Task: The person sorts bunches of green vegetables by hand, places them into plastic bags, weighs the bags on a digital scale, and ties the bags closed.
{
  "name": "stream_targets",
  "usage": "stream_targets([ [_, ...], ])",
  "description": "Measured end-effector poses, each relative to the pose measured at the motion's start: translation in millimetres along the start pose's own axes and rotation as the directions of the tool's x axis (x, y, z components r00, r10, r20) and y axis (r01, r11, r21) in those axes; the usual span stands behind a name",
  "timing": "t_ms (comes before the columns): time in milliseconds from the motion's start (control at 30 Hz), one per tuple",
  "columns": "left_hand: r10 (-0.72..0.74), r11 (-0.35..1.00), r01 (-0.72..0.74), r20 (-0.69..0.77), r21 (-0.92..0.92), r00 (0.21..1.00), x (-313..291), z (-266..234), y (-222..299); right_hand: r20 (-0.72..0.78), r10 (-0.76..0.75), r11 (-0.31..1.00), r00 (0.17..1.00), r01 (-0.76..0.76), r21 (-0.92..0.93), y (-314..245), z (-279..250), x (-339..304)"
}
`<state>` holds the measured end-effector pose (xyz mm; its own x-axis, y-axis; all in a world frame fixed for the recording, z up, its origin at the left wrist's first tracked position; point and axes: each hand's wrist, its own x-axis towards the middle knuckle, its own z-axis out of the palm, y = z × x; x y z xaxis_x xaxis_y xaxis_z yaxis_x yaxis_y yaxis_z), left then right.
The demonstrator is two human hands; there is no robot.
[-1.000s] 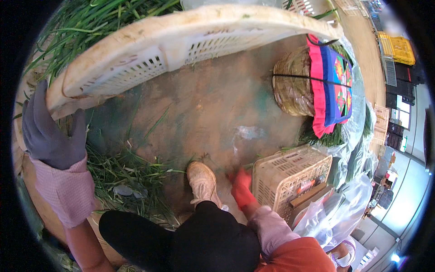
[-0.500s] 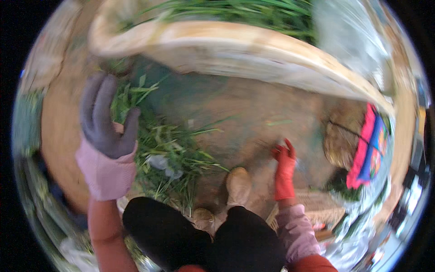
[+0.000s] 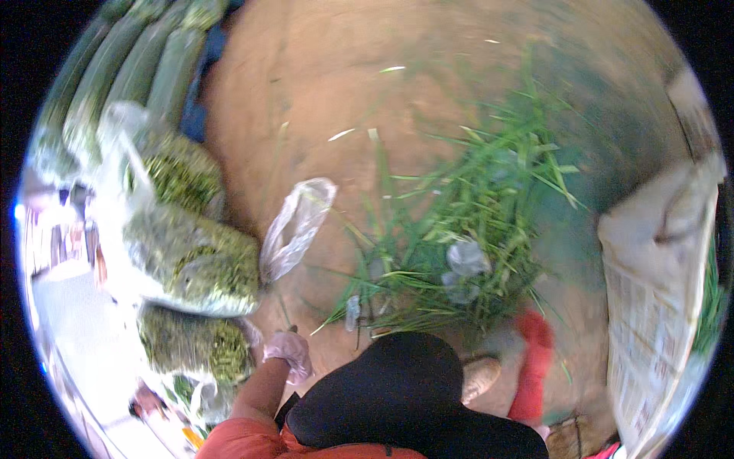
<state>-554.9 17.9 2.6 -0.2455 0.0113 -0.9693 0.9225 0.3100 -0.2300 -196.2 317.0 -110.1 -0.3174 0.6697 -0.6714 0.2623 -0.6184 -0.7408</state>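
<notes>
My left hand point(image 3: 289, 358), in a pink cuff with a bit of grey glove showing, hangs low beside my left knee. Its fingers are hidden behind the cuff. Nearest to it is a clear plastic bag packed with green vegetables point(image 3: 191, 343). Just above the hand, a crumpled plastic bag point(image 3: 294, 233) lies on the brown floor. My right hand point(image 3: 535, 333), in a red rubber glove, is smeared by motion at the lower edge of a heap of loose green leaves and stalks point(image 3: 489, 206); whether it touches them I cannot tell.
More bagged greens point(image 3: 202, 260) stand along the left, below several long green bundles point(image 3: 126, 84). A large whitish container point(image 3: 654, 291) with greens behind its wall stands at the right. Scraps of clear plastic point(image 3: 466, 260) lie in the leaf heap. My shoe point(image 3: 480, 379) is beside it.
My view has swung left, bringing the bagged greens in and shifting the whitish container to the right edge. My left hand, raised with fingers apart before, is now low by my knee.
</notes>
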Motion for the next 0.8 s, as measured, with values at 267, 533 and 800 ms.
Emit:
stream_targets([
  [267,-0.119,0.9,0.198,0.217,-0.389,0.969,28,33,8,-0.342,0.249,0.952,0.906,-0.294,-0.083,-29,-104,17],
  [533,-0.375,0.905,0.275,-0.305,-0.324,0.875,86,-60,-88,-0.236,0.149,0.988,0.96,-0.154,-0.006,-108,-40,113],
  [800,-0.134,0.867,-0.298,-0.762,-0.4,0.634,87,-212,74,-0.064,-0.199,0.886,0.978,0.152,-0.438,-108,43,167],
])
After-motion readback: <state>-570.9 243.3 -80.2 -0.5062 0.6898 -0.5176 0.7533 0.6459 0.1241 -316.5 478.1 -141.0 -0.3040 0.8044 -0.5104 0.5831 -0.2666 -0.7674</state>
